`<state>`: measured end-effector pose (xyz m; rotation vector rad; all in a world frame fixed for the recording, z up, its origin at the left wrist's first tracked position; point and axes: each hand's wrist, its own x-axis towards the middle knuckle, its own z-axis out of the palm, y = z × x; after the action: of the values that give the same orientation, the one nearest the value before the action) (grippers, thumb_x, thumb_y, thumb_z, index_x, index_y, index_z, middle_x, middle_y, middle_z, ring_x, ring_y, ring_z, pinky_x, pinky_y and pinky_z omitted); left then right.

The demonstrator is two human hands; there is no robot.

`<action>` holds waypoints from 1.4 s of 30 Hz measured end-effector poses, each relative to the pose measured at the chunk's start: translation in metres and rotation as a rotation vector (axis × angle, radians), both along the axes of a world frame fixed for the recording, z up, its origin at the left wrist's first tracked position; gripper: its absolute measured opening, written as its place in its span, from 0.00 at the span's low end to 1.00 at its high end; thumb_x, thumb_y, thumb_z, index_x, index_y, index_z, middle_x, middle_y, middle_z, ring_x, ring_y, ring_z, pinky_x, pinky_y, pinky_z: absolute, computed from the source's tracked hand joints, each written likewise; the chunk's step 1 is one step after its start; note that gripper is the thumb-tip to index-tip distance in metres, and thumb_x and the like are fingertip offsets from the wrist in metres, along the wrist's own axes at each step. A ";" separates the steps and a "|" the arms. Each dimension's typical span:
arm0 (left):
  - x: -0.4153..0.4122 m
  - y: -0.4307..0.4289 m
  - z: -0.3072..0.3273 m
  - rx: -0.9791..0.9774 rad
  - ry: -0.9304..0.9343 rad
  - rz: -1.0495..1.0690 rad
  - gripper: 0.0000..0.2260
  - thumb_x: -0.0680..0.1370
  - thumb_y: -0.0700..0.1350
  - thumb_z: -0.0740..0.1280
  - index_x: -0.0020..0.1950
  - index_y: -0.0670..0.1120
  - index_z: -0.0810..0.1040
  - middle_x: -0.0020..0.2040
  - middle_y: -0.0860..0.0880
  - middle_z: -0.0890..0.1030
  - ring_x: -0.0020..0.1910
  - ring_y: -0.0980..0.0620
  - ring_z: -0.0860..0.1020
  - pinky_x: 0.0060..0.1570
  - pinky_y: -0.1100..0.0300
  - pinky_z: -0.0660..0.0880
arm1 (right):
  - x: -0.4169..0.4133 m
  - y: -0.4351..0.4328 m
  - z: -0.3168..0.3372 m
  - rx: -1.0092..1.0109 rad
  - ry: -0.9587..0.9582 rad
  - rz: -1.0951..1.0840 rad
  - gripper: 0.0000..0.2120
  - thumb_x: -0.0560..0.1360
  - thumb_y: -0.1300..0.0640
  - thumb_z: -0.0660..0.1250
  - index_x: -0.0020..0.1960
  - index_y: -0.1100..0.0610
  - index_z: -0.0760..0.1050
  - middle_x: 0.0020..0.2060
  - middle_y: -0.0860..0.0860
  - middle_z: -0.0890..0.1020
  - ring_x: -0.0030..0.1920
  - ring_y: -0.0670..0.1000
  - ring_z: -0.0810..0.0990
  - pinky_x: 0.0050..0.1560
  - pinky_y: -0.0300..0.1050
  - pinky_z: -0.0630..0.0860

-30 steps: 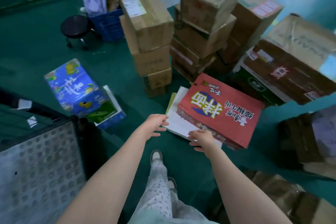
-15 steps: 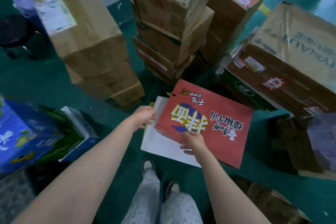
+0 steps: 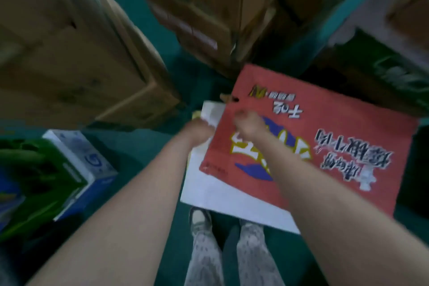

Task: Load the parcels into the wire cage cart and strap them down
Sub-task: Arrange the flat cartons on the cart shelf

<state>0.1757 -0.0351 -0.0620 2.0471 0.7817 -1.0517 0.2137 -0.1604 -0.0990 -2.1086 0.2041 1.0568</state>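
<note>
The flat red printed carton [image 3: 348, 109] lies long axis sideways, with brown cardboard stacks [image 3: 69, 53] crowding its far edge. The left hand [image 3: 199, 130] is at its left edge and the right hand [image 3: 249, 123] on top (fingers too blurred to tell).

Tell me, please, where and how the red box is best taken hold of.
Probably by its left and near edges: the red box lies wide and flat on a white parcel, with those edges free, while brown cartons crowd its far side. Come from the left and front, fingers underneath.
</note>
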 end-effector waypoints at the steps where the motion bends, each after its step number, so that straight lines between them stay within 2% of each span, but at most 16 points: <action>1: 0.005 0.002 -0.013 0.002 -0.026 0.044 0.16 0.79 0.41 0.57 0.62 0.33 0.73 0.63 0.34 0.74 0.62 0.39 0.74 0.46 0.57 0.70 | 0.005 0.009 -0.009 0.015 -0.035 0.043 0.13 0.77 0.61 0.57 0.58 0.57 0.76 0.61 0.61 0.77 0.54 0.57 0.78 0.40 0.36 0.74; 3: 0.015 0.003 -0.036 -0.005 -0.071 0.097 0.16 0.79 0.42 0.58 0.63 0.35 0.72 0.63 0.36 0.74 0.61 0.40 0.73 0.46 0.59 0.69 | 0.019 0.019 -0.026 0.040 -0.102 0.031 0.18 0.78 0.61 0.56 0.68 0.57 0.70 0.67 0.54 0.73 0.63 0.55 0.74 0.58 0.41 0.72; 5: 0.011 0.002 -0.051 -0.059 -0.036 0.137 0.19 0.78 0.43 0.59 0.67 0.38 0.68 0.64 0.40 0.73 0.61 0.43 0.73 0.46 0.60 0.70 | 0.031 0.027 -0.042 0.038 -0.146 0.050 0.19 0.79 0.60 0.56 0.69 0.60 0.67 0.70 0.52 0.70 0.67 0.56 0.71 0.64 0.44 0.69; 7: 0.000 -0.001 -0.061 -0.082 0.032 0.133 0.21 0.78 0.45 0.61 0.69 0.39 0.66 0.66 0.43 0.72 0.60 0.44 0.74 0.44 0.61 0.70 | 0.038 0.031 -0.058 -0.018 -0.147 0.153 0.21 0.79 0.58 0.56 0.72 0.59 0.65 0.71 0.55 0.68 0.66 0.58 0.71 0.61 0.45 0.71; 10: -0.019 -0.004 -0.069 -0.096 0.109 0.178 0.26 0.79 0.48 0.62 0.74 0.41 0.59 0.71 0.44 0.67 0.66 0.46 0.69 0.53 0.62 0.66 | 0.044 0.029 -0.071 -0.112 -0.086 0.312 0.24 0.80 0.56 0.54 0.76 0.51 0.57 0.71 0.56 0.66 0.55 0.56 0.77 0.39 0.31 0.73; 11: -0.023 -0.004 -0.071 -0.106 0.133 0.188 0.26 0.79 0.47 0.61 0.75 0.42 0.58 0.72 0.45 0.65 0.68 0.46 0.68 0.53 0.62 0.64 | 0.044 0.026 -0.071 -0.137 -0.073 0.347 0.25 0.81 0.54 0.54 0.77 0.49 0.55 0.72 0.55 0.65 0.54 0.53 0.77 0.41 0.29 0.73; 13: -0.028 -0.004 -0.071 -0.129 0.154 0.220 0.26 0.79 0.47 0.60 0.76 0.43 0.57 0.73 0.46 0.64 0.69 0.47 0.66 0.51 0.63 0.63 | 0.043 0.026 -0.073 -0.221 -0.096 0.446 0.27 0.80 0.48 0.54 0.77 0.44 0.52 0.74 0.51 0.62 0.65 0.53 0.71 0.64 0.40 0.69; 14: -0.029 -0.005 -0.069 -0.145 0.149 0.234 0.27 0.79 0.46 0.60 0.76 0.44 0.56 0.73 0.46 0.64 0.69 0.48 0.66 0.51 0.64 0.62 | 0.041 0.026 -0.075 -0.302 -0.120 0.522 0.28 0.79 0.44 0.54 0.77 0.43 0.51 0.75 0.50 0.61 0.69 0.54 0.68 0.68 0.45 0.65; 18: -0.024 0.003 -0.053 -0.193 0.059 0.244 0.27 0.80 0.48 0.60 0.77 0.46 0.55 0.74 0.49 0.63 0.69 0.50 0.67 0.50 0.67 0.63 | 0.018 0.044 -0.049 -0.578 -0.162 0.841 0.26 0.78 0.37 0.51 0.75 0.40 0.55 0.72 0.48 0.65 0.69 0.52 0.68 0.58 0.47 0.68; 21: -0.021 0.017 -0.040 -0.150 0.022 0.219 0.26 0.80 0.46 0.60 0.76 0.47 0.57 0.75 0.48 0.62 0.70 0.48 0.65 0.56 0.65 0.64 | -0.023 0.044 -0.028 -0.619 -0.200 0.948 0.23 0.79 0.45 0.57 0.73 0.38 0.58 0.65 0.47 0.73 0.62 0.51 0.75 0.49 0.42 0.70; 26: -0.031 0.027 -0.006 -0.155 -0.023 0.206 0.21 0.79 0.44 0.59 0.72 0.48 0.66 0.71 0.47 0.67 0.68 0.48 0.68 0.57 0.65 0.64 | -0.068 0.026 0.017 -0.514 -0.136 0.815 0.20 0.78 0.55 0.62 0.69 0.46 0.68 0.61 0.50 0.76 0.60 0.53 0.77 0.54 0.43 0.73; 30: -0.051 0.018 0.031 -0.224 0.030 0.316 0.22 0.79 0.43 0.59 0.73 0.47 0.63 0.72 0.46 0.67 0.68 0.46 0.68 0.65 0.56 0.65 | -0.074 0.007 0.057 -0.562 -0.119 0.724 0.12 0.77 0.57 0.64 0.60 0.56 0.74 0.57 0.53 0.79 0.58 0.55 0.78 0.53 0.44 0.74; 33: -0.056 0.007 0.061 -0.251 0.013 0.385 0.23 0.79 0.43 0.58 0.75 0.47 0.61 0.73 0.47 0.65 0.70 0.47 0.66 0.67 0.54 0.64 | -0.073 -0.012 0.087 -0.508 -0.079 0.625 0.09 0.73 0.58 0.65 0.53 0.57 0.77 0.49 0.54 0.81 0.55 0.56 0.79 0.49 0.43 0.75; 36: -0.058 -0.009 0.084 -0.288 -0.025 0.386 0.23 0.79 0.43 0.58 0.75 0.47 0.61 0.72 0.47 0.66 0.69 0.47 0.67 0.65 0.55 0.65 | -0.079 -0.034 0.112 -0.366 -0.080 0.495 0.07 0.70 0.58 0.64 0.39 0.51 0.80 0.31 0.44 0.81 0.42 0.55 0.79 0.40 0.39 0.72; 38: -0.064 -0.020 0.100 -0.292 -0.022 0.380 0.23 0.80 0.44 0.58 0.75 0.46 0.60 0.73 0.47 0.65 0.68 0.47 0.68 0.63 0.56 0.65 | -0.081 -0.050 0.134 -0.294 -0.138 0.393 0.09 0.70 0.58 0.65 0.31 0.56 0.75 0.21 0.42 0.72 0.31 0.48 0.72 0.33 0.35 0.66; 42: -0.083 -0.033 0.129 -0.254 0.043 0.385 0.26 0.81 0.47 0.56 0.77 0.42 0.53 0.74 0.44 0.61 0.69 0.45 0.65 0.57 0.58 0.64 | -0.072 -0.076 0.190 -0.174 -0.205 0.252 0.12 0.69 0.62 0.68 0.29 0.59 0.69 0.25 0.43 0.70 0.22 0.39 0.70 0.23 0.31 0.63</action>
<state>0.0924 -0.0686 0.0671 1.5860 0.9642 -0.9232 0.1422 -0.2363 0.0907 -2.4308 -0.0746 0.9849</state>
